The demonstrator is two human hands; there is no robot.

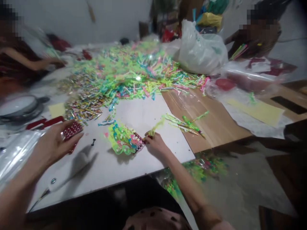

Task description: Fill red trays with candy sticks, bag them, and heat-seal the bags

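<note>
My left hand (51, 140) is closed around a dark red card packet with white dots (74, 128), at the left of the white board. To the right, my right hand (155, 143) has its fingers pinched together, with a blurred yellow-green strip (157, 125) coming up out of them. Its fingertips are beside a dotted dark red pack (139, 142). Fanning out from that pack is a bunch of neon green, pink and blue pieces (121, 139), lying on the board. The fingers partly hide what they grip.
A large heap of bright strips (134, 70) covers the back, with short patterned sticks (83, 107) at its left. A white plastic bag (203, 48) stands behind. Loose sticks (187, 124) lie on brown cardboard (216, 127). A lamp-like cable (39, 203) is front left. Two people sit opposite.
</note>
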